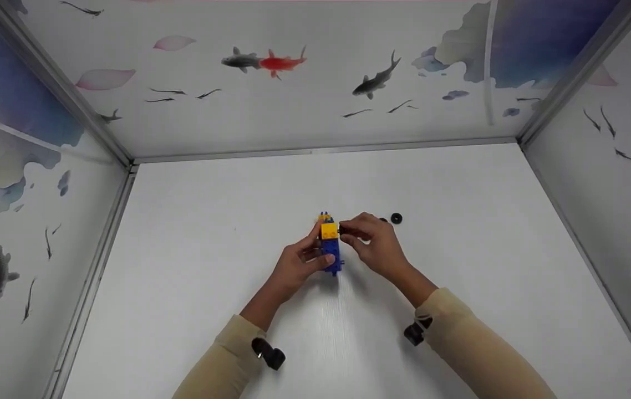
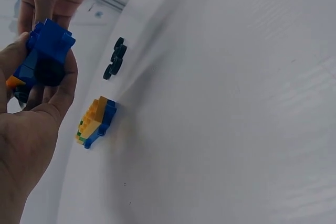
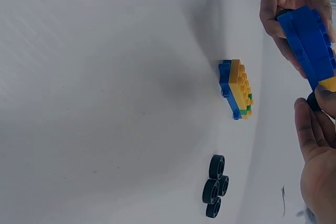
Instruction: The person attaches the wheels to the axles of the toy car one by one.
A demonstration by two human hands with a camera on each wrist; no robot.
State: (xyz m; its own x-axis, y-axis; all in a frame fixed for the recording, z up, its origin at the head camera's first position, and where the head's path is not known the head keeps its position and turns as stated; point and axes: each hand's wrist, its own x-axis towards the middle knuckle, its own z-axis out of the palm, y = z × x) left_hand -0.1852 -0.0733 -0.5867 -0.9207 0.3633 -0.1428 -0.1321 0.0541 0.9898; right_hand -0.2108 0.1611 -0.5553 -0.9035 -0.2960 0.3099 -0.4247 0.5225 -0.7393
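My left hand (image 1: 299,263) grips a toy vehicle (image 1: 330,249) built from blue and yellow plastic bricks and holds it above the table. On its right side, my right hand (image 1: 373,244) pinches a small black wheel (image 3: 313,102) between thumb and fingers, against or close to the vehicle. Whether that wheel sits on its axle I cannot tell. Another black wheel (image 2: 49,71) shows on the vehicle's body in the left wrist view. A second brick build (image 3: 237,88), yellow and green over a blue wheeled-style base, stands on the table beyond my hands.
Several loose black wheels (image 3: 211,191) lie close together on the white table (image 1: 210,221), beyond my right hand, which partly hides them in the head view. White panels (image 1: 315,111) printed with fish enclose the table at the back and both sides.
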